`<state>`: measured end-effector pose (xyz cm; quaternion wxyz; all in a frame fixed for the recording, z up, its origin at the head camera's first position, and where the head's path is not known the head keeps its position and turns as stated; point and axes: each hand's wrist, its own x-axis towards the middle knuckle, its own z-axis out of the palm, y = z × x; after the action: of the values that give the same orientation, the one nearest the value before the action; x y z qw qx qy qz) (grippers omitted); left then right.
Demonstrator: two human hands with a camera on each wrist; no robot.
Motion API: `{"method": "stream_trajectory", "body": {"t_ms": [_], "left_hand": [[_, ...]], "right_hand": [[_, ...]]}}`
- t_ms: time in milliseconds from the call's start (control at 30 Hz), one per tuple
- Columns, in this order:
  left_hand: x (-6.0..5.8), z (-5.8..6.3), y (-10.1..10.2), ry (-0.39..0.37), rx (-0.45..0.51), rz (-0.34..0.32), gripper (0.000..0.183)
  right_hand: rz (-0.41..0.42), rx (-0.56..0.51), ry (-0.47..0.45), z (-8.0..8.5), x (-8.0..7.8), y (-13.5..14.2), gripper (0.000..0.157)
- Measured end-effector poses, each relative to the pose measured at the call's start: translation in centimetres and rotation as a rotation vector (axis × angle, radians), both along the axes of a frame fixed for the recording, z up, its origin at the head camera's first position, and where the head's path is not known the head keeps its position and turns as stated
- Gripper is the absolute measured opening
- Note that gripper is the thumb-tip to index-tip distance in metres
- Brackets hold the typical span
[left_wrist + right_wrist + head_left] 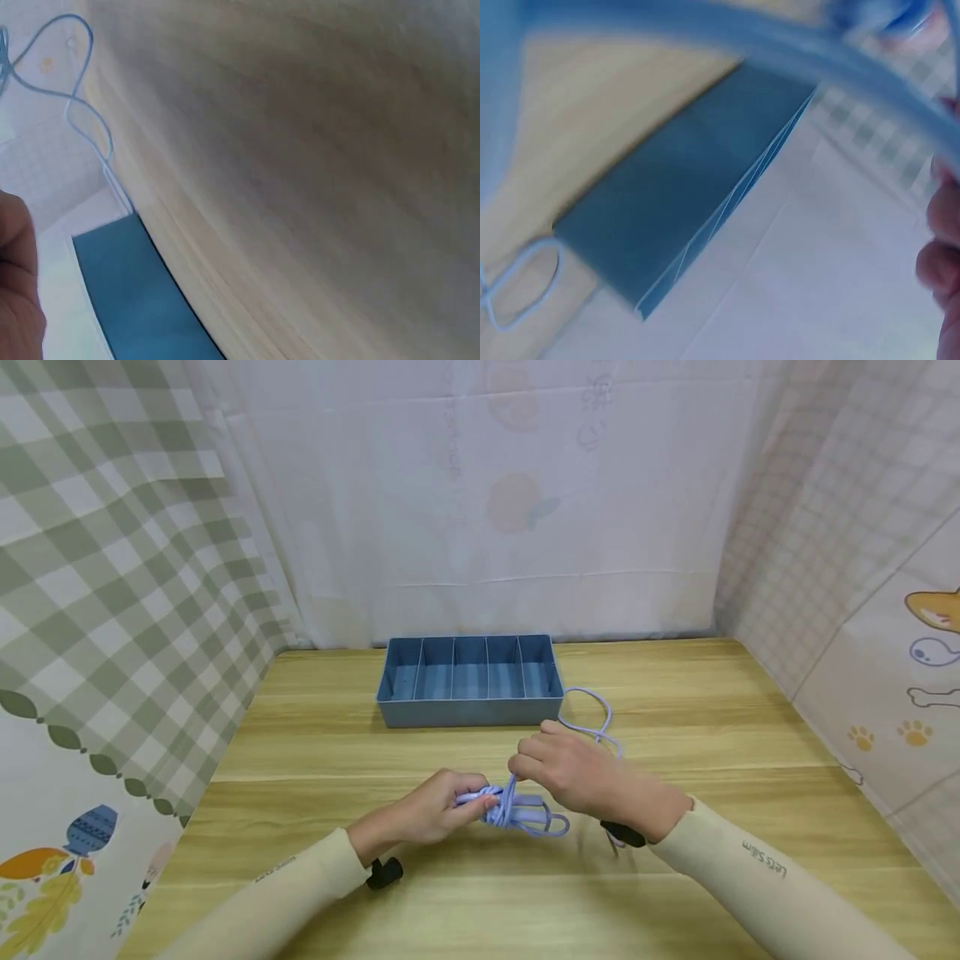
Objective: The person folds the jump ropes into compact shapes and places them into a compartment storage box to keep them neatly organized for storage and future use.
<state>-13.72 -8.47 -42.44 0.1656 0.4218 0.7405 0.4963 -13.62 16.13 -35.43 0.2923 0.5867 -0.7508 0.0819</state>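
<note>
A lavender jump rope (501,810) is bundled over the table, its cord wound round two lavender handles (531,816). My left hand (435,810) grips the bundle at its left end, with the thumb lying across the wraps. Just right of the wraps, my right hand (573,768) pinches a strand of cord and pulls it up from the bundle. Past that hand, loose cord (606,714) trails on the table to the box's right end. In the right wrist view, a blurred length of cord (780,45) crosses close to the lens.
A blue-grey box (468,713) with several compartments stands at the back of the wooden table (315,760). A white cloth (465,527) hangs behind it. Checked cloth (135,527) covers the left side, and a printed cloth (885,693) the right.
</note>
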Motion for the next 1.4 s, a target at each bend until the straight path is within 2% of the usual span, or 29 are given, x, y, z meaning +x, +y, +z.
{"method": "stream_trajectory", "body": {"t_ms": [100, 200, 367, 433, 567, 700, 800, 933, 1000, 1067, 1200, 1300, 1400], "left_hand": [[0.4, 0.1, -0.1, -0.065, 0.073, -0.069, 0.021], [0.8, 0.2, -0.2, -0.154, 0.144, -0.099, 0.021], [1.2, 0.6, 0.0, -0.281, 0.23, -0.184, 0.029], [1.2, 0.7, 0.2, -0.313, 0.251, -0.21, 0.033], [1.1, 0.6, 0.2, -0.366, 0.272, -0.208, 0.035], [1.0, 0.5, 0.2, -0.424, 0.303, -0.184, 0.035], [0.8, 0.6, 0.3, -0.461, 0.343, -0.115, 0.036], [0.5, 0.5, 0.6, -0.478, 0.374, 0.064, 0.037], [0.4, 0.4, 0.8, -0.478, 0.381, 0.162, 0.036], [0.2, 0.3, 1.0, -0.468, 0.378, 0.249, 0.036], [-0.2, 0.3, 1.1, -0.467, 0.36, 0.386, 0.032], [-0.4, 0.3, 1.2, -0.455, 0.329, 0.47, 0.03], [-0.7, 0.2, 1.3, -0.383, 0.279, 0.535, 0.028]], "right_hand": [[0.052, 0.006, -0.065, 0.2, -1.3, 0.3, 0.01], [0.095, -0.012, -0.121, -0.3, -2.5, 0.7, 0.012], [0.087, -0.102, -0.324, -2.6, -3.8, 1.5, 0.017], [0.091, -0.148, -0.39, -3.7, -4.0, 1.5, 0.011], [0.122, -0.214, -0.456, -5.5, -4.2, 1.2, 0.018], [0.116, -0.26, -0.567, -6.7, -3.8, 0.9, 0.012], [0.035, -0.277, -0.605, -7.6, -2.9, 0.7, 0.026], [-0.147, -0.233, -0.567, -8.4, -1.4, -0.1, 0.021], [-0.206, -0.181, -0.51, -8.5, -0.9, -0.6, 0.015], [-0.222, -0.138, -0.437, -8.6, -0.3, -1.0, 0.01], [-0.202, -0.093, -0.277, -8.4, 0.8, -1.4, 0.003], [-0.178, -0.083, -0.241, -8.1, 1.7, -1.4, 0.005], [-0.17, -0.059, -0.251, -7.6, 2.6, -1.5, 0.005]]}}
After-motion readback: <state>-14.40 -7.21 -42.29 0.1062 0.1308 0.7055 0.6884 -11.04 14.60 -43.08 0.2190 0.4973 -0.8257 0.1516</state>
